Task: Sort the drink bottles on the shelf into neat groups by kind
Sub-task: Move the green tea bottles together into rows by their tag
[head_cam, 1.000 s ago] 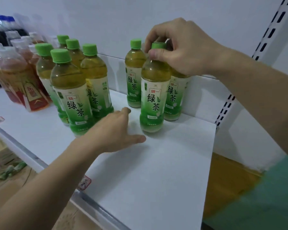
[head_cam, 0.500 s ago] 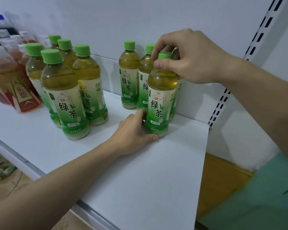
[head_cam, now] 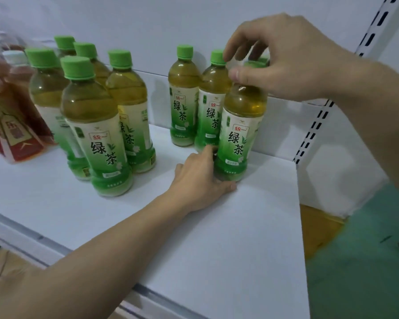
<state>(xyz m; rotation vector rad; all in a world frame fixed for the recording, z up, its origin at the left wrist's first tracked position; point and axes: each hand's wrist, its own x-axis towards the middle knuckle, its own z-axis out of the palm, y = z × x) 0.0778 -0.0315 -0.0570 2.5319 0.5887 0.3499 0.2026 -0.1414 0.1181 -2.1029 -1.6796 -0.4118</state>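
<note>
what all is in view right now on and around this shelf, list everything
green tea bottles, left cluster: five, green caps, amber tea, green-white labels; left-centre of shelf
green tea bottles, right group: at least three, possibly a fourth behind the hand; same kind, by the back wall
front right bottle: one of that group, held at cap and base
red tea bottles: several, blurred, reddish drink, red labels; far left
shelf: one, white, metal front edge
slotted upright: one, white, right of shelf
left hand: touches the front right bottle's base
right hand: pinches its cap
</note>
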